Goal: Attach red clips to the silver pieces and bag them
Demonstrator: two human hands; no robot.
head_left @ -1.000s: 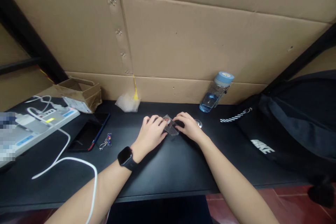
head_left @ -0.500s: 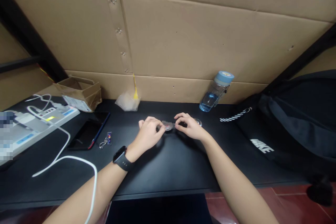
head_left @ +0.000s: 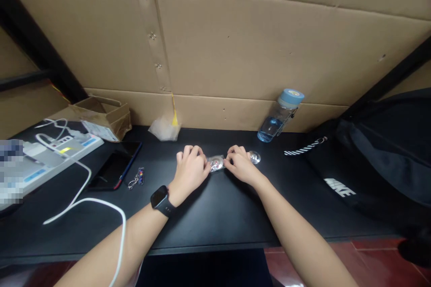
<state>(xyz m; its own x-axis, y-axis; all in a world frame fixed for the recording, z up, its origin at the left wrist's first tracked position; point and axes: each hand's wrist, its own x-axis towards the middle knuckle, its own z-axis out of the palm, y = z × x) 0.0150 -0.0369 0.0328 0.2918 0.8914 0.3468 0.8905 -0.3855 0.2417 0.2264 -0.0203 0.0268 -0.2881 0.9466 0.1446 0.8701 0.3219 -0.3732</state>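
In the head view, the packet (head_left: 216, 163), clear and shiny with something round inside, lies between the two hands near the middle of the desk (head_left: 215, 219). The left hand (head_left: 191, 167) pinches its left edge, thumb and fingers drawn together; a black watch (head_left: 159, 197) sits on that wrist. The right hand (head_left: 241, 165) has its fingers narrowed on the right edge. Just beside the right hand, on its outer side, is a clear disc (head_left: 255, 157), partly hidden by it.

Toward the back, a bottle (head_left: 272, 121) with a blue lid stands near the cardboard (head_left: 252, 54). A black bag (head_left: 340, 161) rests at the right. At the left are a phone (head_left: 116, 166), a keyring (head_left: 137, 178) just beside it, a white cable (head_left: 124, 224) and an open box (head_left: 117, 121).
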